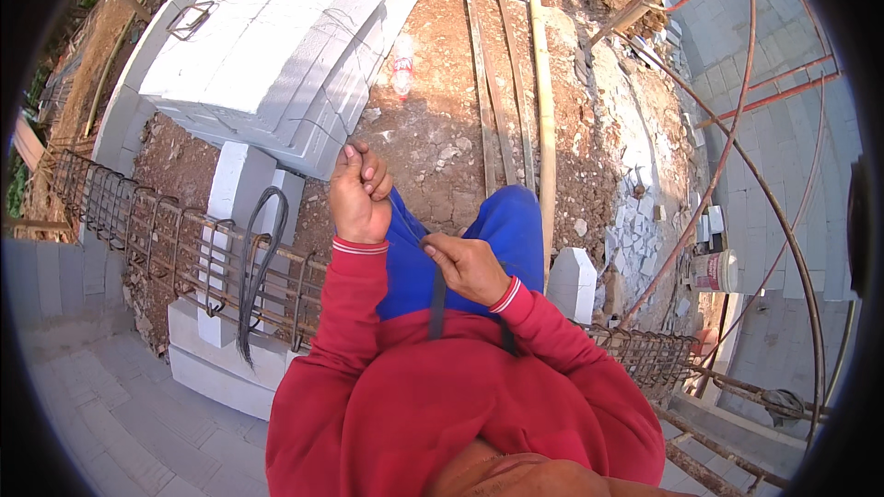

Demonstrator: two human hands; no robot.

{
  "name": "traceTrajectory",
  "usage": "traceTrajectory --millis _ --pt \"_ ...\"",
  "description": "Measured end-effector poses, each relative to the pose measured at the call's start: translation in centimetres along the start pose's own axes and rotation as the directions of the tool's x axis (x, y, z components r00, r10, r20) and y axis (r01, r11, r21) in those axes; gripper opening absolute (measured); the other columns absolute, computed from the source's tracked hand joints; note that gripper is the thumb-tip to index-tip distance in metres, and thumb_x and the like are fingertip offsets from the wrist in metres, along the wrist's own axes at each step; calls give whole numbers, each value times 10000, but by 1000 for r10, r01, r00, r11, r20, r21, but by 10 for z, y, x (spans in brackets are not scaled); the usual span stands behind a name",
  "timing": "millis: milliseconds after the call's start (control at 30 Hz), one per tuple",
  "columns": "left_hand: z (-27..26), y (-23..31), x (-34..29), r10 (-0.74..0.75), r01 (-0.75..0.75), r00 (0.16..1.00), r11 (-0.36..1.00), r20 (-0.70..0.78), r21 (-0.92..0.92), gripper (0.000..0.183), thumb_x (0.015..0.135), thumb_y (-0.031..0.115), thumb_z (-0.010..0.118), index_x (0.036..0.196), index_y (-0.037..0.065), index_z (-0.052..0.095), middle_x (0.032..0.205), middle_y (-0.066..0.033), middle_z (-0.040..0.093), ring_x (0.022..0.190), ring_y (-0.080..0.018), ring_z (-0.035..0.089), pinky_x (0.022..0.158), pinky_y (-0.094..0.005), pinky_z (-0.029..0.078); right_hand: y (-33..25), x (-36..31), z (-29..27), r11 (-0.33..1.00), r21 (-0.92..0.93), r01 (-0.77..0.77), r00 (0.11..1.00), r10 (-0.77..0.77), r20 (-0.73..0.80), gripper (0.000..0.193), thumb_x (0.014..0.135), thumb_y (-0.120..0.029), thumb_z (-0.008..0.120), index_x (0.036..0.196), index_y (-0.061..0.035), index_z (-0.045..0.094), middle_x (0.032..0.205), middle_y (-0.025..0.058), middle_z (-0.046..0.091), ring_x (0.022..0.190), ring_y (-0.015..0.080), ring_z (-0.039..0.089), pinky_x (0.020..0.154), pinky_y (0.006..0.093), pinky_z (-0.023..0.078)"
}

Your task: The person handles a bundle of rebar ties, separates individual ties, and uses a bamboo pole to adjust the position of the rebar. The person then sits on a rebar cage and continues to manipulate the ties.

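Observation:
My left hand [361, 195] is raised over my left knee, its fingers closed in a pinch on a thin dark wire [401, 219]. The strand slants down toward my right hand [463, 267], which is closed on its other part in front of my lap. Left of my left arm, a looped bundle of dark wire [250, 262] hangs over a long rebar cage [175, 237]. The cage runs across in front of me on both sides, partly hidden behind my body and arms. Fine strands show against the white blocks above my left hand; whether they join the held wire is unclear.
A stack of white blocks [267, 55] stands at the far left. Long metal bars [486, 83] and a wooden pole [541, 101] lie on the dirt. A plastic bottle [402, 69] lies near the stack. At right are bent rods [760, 156], a bucket [715, 271] and block rubble [635, 235].

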State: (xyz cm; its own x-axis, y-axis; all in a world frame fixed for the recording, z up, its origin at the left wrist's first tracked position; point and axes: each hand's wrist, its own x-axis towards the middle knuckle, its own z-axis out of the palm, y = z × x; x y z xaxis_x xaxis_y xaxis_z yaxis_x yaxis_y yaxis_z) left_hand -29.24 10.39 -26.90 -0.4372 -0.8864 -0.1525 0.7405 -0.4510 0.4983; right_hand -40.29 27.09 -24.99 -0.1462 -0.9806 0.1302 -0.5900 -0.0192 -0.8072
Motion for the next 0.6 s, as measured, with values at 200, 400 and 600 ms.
traceTrajectory --millis 200,400,600 --pt "-12 -6 -8 -276 285 956 954 103 -93 228 1075 253 409 970 79 512 634 30 370 495 -51 265 430 -213 211 5 4 -25 929 335 -157 973 204 -107 152 965 -114 594 1000 1 687 833 196 676 725 271 686 667 351 524" --pt "-1 11 10 -164 173 983 977 81 -127 262 1062 305 446 1098 64 542 699 16 453 540 -70 366 460 -208 301 20 -1 3 939 316 -135 991 124 55 186 984 -152 566 1017 -6 676 756 185 649 632 271 612 645 373 488" --pt "24 -22 -34 -110 129 991 924 -73 361 328 1059 308 454 1243 46 524 839 -35 586 675 -162 544 687 -308 515 21 20 16 887 396 -236 956 286 -72 187 973 -158 587 992 0 685 741 181 640 625 213 599 623 367 474"
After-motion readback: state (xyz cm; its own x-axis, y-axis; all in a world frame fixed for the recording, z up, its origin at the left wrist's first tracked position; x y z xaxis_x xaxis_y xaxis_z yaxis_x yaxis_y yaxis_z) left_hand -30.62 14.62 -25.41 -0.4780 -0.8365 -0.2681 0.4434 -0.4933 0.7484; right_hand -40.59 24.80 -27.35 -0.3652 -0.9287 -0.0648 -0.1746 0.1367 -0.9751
